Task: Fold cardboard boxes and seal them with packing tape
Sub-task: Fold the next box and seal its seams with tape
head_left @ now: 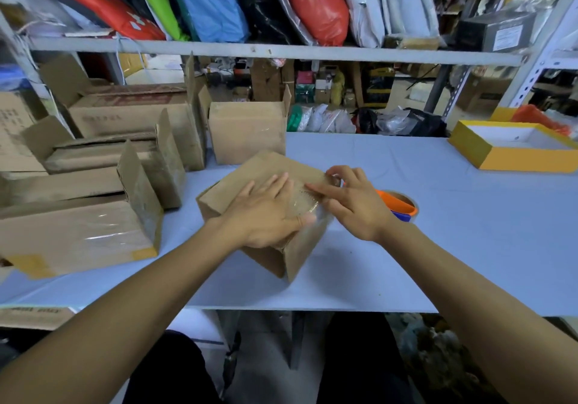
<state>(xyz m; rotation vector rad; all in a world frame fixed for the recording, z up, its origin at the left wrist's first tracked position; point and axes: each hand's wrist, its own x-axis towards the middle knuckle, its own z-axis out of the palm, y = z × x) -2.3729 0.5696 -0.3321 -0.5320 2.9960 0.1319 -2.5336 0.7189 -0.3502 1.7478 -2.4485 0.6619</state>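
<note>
Cardboard box (250, 178) is sitting near the middle of the pale blue tabletop (438, 247), turned at an angle, with clear packing tape (305, 202) lying across its top. Left hand (266, 213) is pressing flat on the box, fingers straight and slightly apart. Right hand (353, 203) is pinching the tape between thumb and curled fingers, index finger stretched along it. An orange tape dispenser (402, 205) is lying just behind that hand.

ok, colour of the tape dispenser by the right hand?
Orange with a blue part, seen in the head view: tape dispenser.
</note>
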